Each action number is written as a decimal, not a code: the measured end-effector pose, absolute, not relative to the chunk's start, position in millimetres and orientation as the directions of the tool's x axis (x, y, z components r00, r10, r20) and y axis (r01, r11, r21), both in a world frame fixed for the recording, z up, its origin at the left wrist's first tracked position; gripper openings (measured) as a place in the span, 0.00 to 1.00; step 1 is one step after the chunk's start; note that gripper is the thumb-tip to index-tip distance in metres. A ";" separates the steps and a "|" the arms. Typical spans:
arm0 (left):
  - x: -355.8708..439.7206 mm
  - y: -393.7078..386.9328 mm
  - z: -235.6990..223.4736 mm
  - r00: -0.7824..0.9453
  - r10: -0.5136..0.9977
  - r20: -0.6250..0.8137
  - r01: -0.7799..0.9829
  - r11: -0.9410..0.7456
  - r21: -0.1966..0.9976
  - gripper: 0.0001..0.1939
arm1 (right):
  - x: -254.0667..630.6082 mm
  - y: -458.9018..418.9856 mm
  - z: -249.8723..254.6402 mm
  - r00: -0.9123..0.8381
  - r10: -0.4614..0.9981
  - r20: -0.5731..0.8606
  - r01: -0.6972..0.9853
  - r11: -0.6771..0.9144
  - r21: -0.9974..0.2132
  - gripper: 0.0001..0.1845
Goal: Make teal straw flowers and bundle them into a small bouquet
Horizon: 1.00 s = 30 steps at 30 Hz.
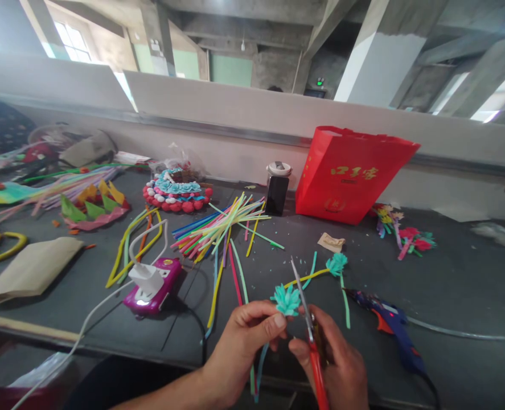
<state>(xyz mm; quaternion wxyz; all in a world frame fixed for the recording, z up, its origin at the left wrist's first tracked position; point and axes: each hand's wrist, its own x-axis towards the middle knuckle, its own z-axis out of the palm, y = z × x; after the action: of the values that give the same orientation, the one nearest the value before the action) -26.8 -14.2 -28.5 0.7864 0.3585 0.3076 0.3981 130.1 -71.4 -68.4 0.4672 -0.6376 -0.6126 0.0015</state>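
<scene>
My left hand [252,336] pinches a small teal pipe-cleaner flower [286,299] between thumb and fingers, over the front edge of the dark table. Beside it my right hand [335,359] is closed on a pair of scissors [308,324] with red handles. The blades point up and away, close to the flower's right side. Behind the scissors lies a second teal flower [336,263] with a yellow stem. A blue glue gun [395,324] with an orange trigger rests to the right of my right hand. Pale stems hang below my left hand.
A heap of coloured pipe cleaners [222,228] lies mid-table, before a phone [276,195] and a red paper bag [350,176]. At left are a purple power strip [154,287] with a white cable, a brown packet [32,267] and yellow-handled scissors [2,245]. Colourful flowers [417,239] lie at right.
</scene>
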 end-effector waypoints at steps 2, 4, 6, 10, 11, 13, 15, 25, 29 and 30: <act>-26.4 -13.2 -27.8 0.490 0.848 -0.203 -0.414 0.431 0.802 0.09 | 127.9 -72.1 -67.5 0.315 0.771 0.554 0.756 0.149 -0.637 0.26; -26.7 -11.5 -26.9 0.474 0.855 -0.211 -0.426 0.432 0.795 0.10 | 126.1 -72.4 -66.2 0.354 0.753 0.555 0.743 0.135 -0.656 0.28; -28.0 -9.2 -25.0 0.449 0.868 -0.213 -0.448 0.424 0.787 0.10 | 124.7 -72.4 -65.3 0.375 0.749 0.547 0.727 0.128 -0.675 0.28; -33.0 -3.4 -19.1 0.422 0.875 -0.239 -0.486 0.440 0.755 0.10 | 122.9 -72.4 -66.3 0.378 0.752 0.539 0.697 0.152 -0.701 0.28; -34.3 -2.2 -17.6 0.422 0.870 -0.255 -0.488 0.455 0.745 0.10 | 122.9 -72.4 -67.0 0.371 0.755 0.541 0.693 0.162 -0.702 0.28; -36.8 -0.8 -15.5 0.424 0.860 -0.284 -0.497 0.483 0.721 0.11 | 123.6 -72.3 -68.2 0.351 0.763 0.542 0.697 0.174 -0.696 0.28; -38.3 -0.9 -14.3 0.419 0.860 -0.291 -0.516 0.489 0.703 0.11 | 125.2 -72.1 -67.9 0.325 0.770 0.549 0.715 0.180 -0.676 0.27; -31.6 -10.9 -15.1 0.419 0.851 -0.318 -0.535 0.514 0.671 0.13 | 129.9 -66.5 -54.0 0.033 0.714 0.700 0.835 0.365 -0.412 0.24; -30.3 -12.5 -17.4 0.412 0.872 -0.265 -0.513 0.462 0.723 0.12 | 129.6 -66.9 -56.2 0.047 0.741 0.670 0.813 0.361 -0.456 0.23; -30.1 -12.8 -17.9 0.417 0.872 -0.256 -0.506 0.457 0.731 0.11 | 129.8 -67.4 -56.9 0.053 0.748 0.662 0.808 0.358 -0.469 0.23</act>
<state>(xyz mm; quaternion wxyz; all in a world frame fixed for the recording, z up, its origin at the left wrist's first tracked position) -30.1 -12.8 -17.9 0.7915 0.2864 0.3192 0.4353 129.8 -67.4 -56.9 0.4543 -0.5658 -0.6873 -0.0331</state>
